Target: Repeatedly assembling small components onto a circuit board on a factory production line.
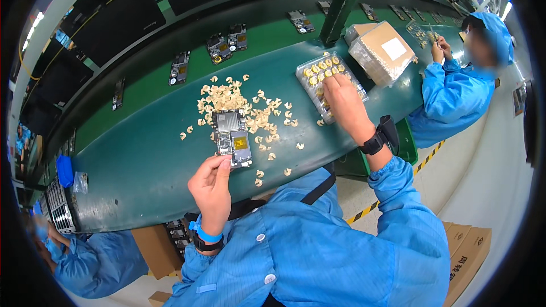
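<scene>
My left hand (211, 185) pinches the near edge of a circuit board (232, 142) on the tabletop (131, 176), beside loose cream C-shaped pieces (226, 98). If it slides, I could trap one underneath. My right hand (346, 105) bends over a clear plastic tray (310, 93) of gold-coloured round parts (321, 65) (I can't tell whether it grips one); a careless knuckle could knock them loose. Count: one pinched board, one such tray, cream pieces too heaped to number.

A green post (341, 8) rises just left of boxes (387, 51) topped with brown card; a co-worker (460, 96) in blue is farther right. Dark screens (128, 20) line the upper left. Striped tape (364, 211) marks the floor (406, 185).
</scene>
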Motion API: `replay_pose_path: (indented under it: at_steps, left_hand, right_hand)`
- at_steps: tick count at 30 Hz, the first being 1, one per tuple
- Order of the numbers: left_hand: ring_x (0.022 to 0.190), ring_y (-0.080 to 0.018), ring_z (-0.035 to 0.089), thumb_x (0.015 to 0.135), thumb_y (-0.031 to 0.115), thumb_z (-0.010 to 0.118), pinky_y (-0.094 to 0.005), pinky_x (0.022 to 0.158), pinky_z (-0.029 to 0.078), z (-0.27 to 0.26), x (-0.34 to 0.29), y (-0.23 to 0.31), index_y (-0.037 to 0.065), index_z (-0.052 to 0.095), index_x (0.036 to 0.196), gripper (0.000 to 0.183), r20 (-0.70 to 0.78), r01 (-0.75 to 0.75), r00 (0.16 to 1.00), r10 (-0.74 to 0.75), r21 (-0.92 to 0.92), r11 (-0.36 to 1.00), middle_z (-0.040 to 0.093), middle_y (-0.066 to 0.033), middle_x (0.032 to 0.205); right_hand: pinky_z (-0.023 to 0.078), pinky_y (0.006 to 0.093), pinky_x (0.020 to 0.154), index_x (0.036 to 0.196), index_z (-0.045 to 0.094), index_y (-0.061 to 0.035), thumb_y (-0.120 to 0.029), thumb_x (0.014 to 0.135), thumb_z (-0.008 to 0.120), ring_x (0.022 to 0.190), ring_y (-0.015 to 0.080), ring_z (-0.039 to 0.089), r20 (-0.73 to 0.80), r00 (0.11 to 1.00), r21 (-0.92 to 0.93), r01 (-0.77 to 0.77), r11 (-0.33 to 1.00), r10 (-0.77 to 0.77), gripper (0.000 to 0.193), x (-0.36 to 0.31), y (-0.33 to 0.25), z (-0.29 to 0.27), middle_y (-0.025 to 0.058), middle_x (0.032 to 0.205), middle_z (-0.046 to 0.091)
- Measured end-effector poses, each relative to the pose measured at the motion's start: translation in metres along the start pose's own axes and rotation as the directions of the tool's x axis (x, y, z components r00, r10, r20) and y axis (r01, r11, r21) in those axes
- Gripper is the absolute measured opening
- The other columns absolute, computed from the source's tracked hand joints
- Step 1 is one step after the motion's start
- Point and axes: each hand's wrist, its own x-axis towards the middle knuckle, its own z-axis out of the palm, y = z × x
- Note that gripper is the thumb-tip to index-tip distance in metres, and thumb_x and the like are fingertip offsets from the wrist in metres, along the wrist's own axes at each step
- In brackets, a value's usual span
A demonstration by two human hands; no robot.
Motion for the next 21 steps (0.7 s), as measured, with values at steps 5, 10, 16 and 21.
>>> replay_pose_path:
  at_steps: [5, 10, 16, 21]
  left_hand:
    - [0.093, -0.0134, 0.068, 0.101, 0.001, 0.066, -0.0265, 0.083, 0.056, 0.011, 0.001, 0.002, -0.009, 0.071, 0.107, 0.013, 0.049, -0.076, 0.996, 0.071, 0.103, 0.992, 0.07, -0.011, 0.104]
    - [0.092, -0.0121, 0.064, 0.101, 0.0, 0.064, -0.0239, 0.08, 0.052, 0.025, 0.001, 0.01, -0.009, 0.07, 0.106, 0.012, 0.169, -0.122, 0.981, 0.093, 0.17, 0.978, 0.066, -0.0096, 0.105]
    - [0.089, -0.0115, 0.062, 0.101, 0.0, 0.065, -0.0243, 0.079, 0.05, 0.027, 0.003, 0.011, -0.01, 0.069, 0.103, 0.011, 0.184, -0.128, 0.978, 0.103, 0.128, 0.984, 0.066, -0.0092, 0.102]
    - [0.081, -0.0102, 0.064, 0.097, -0.002, 0.068, -0.0241, 0.07, 0.052, 0.024, -0.001, 0.009, -0.01, 0.069, 0.099, 0.008, 0.077, -0.144, 0.988, 0.136, 0.113, 0.983, 0.07, -0.0112, 0.097]
  right_hand:
    - [0.051, 0.0454, 0.079, 0.107, 0.062, 0.0014, -0.009, 0.101, 0.06, 0.091, 0.0422, 0.062, 0.018, 0.992, 0.483, -0.115, 0.868, 0.121, 0.012, -0.003, -0.054, -0.016, 0.0224, 0.096, 0.064]
    - [0.052, 0.0407, 0.075, 0.104, 0.065, 0.0027, -0.013, 0.102, 0.062, 0.085, 0.0335, 0.065, 0.235, 0.972, 0.832, -0.206, 0.515, 0.01, 0.016, -0.028, -0.148, -0.023, 0.0183, 0.091, 0.064]
    - [0.053, 0.0402, 0.073, 0.104, 0.066, 0.0031, -0.012, 0.099, 0.065, 0.084, 0.0315, 0.067, 0.248, 0.967, 0.826, -0.246, 0.508, 0.064, 0.016, -0.035, -0.17, -0.026, 0.0176, 0.091, 0.065]
    - [0.053, 0.038, 0.069, 0.104, 0.067, 0.0024, -0.009, 0.096, 0.07, 0.079, 0.0276, 0.067, 0.207, 0.978, 0.811, -0.173, 0.558, 0.003, 0.014, -0.037, -0.166, -0.022, 0.0148, 0.089, 0.064]
